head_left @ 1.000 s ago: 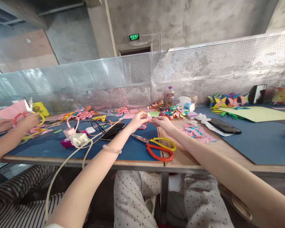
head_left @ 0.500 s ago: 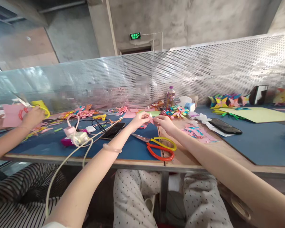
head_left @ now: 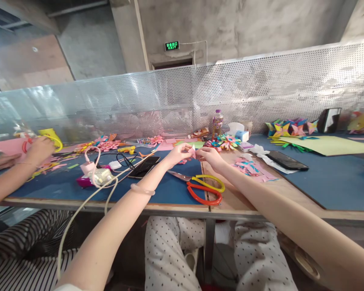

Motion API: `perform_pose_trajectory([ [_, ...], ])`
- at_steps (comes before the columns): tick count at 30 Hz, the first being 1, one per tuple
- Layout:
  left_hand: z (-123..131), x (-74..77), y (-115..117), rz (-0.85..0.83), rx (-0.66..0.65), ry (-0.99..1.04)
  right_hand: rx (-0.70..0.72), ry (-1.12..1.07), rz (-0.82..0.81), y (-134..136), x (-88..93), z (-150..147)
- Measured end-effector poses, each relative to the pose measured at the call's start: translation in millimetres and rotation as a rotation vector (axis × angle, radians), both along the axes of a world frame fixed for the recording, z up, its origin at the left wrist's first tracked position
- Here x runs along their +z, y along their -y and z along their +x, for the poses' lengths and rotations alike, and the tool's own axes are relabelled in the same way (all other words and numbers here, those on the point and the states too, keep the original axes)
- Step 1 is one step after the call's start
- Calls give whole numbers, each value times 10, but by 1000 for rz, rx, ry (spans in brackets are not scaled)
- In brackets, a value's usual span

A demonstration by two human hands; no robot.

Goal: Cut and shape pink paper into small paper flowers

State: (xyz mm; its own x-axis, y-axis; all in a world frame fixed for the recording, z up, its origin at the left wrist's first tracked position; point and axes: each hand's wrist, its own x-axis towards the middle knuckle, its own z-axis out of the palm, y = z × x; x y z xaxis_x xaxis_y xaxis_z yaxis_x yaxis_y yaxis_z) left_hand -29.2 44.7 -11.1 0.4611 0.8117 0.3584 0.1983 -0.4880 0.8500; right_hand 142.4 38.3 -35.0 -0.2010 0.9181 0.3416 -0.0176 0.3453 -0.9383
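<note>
A small piece of pink paper point(head_left: 193, 152), which looks folded to a point, is pinched between my two hands above the table. My left hand point(head_left: 180, 154) has its fingers closed on the paper's left side. From the right, the fingers of my right hand point(head_left: 210, 157) are closed at its other edge. Below them lie scissors point(head_left: 204, 189) with one yellow and one red handle, blades toward the left. Right of my right forearm is a heap of pink and blue paper scraps point(head_left: 253, 167). Finished-looking paper flowers point(head_left: 229, 142) stand behind my hands.
A co-worker's hand point(head_left: 41, 149) holds scissors and pink paper at the left. A charger with cables point(head_left: 100, 176) and a dark phone point(head_left: 144, 166) lie left of me. A drink bottle point(head_left: 217, 123), another phone point(head_left: 286, 160) and yellow paper point(head_left: 330, 145) stand or lie farther back and right.
My hands stay almost in place on the pink paper. At the left, the co-worker's hands, scissors and pink paper have shifted left and lower.
</note>
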Motion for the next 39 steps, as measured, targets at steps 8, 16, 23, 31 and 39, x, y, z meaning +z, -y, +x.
perform_pose_trajectory([
  [8, 11, -26, -22, 31, 23, 5, -16, 3, -1, -8, 2, -4],
  [16, 8, -31, -82, 140, 54, 17, -152, 162, 89, -12, -14, -28],
  [23, 60, 14, 31, 169, 62, -77, -111, 202, 31, 23, -40, -85],
  [31, 65, -2, 15, 133, 84, -16, -64, 147, -59, 34, -29, -92],
  [39, 22, -46, -113, 71, 161, 41, -49, 101, -85, 63, 9, -94],
])
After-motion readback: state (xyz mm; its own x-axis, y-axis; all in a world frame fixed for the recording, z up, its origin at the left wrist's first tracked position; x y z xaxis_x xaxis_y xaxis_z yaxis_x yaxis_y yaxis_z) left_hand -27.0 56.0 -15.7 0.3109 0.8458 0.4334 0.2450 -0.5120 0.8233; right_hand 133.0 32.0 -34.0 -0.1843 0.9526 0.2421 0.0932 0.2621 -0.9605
